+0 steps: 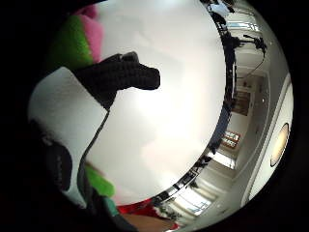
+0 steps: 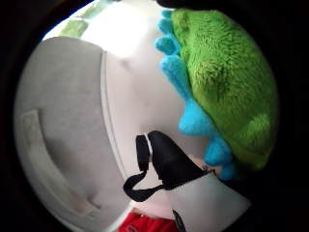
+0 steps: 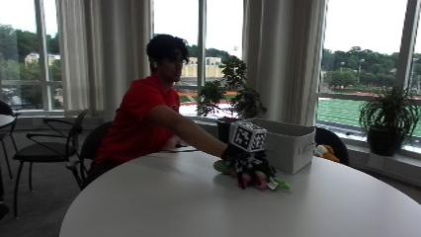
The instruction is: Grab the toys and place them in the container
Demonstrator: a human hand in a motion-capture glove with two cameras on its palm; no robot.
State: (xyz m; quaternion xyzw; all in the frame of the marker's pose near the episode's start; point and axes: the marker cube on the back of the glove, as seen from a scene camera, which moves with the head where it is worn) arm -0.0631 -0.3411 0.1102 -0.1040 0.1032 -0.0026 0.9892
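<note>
Gripping: gloved right hand [image 3: 248, 165] had its fingers [image 3: 253, 178] curled around the green plush toy [image 2: 227, 82].
Left: toy was still on the counter [image 3: 197, 197], beside the container [image 3: 289, 143], not inside.

1. Plush toy [image 2: 227, 82]: fuzzy green body with a row of light-blue spikes along one edge, and pink parts that show in the outside view. It lies on the white counter [image 3: 197, 207] right of frame centre, under the gloved hand [image 3: 246, 165].
2. Container [image 3: 289, 143]: pale grey box, open-topped, upright on the counter just behind the toy, right of centre; a recessed handle shows on its wall.
</note>
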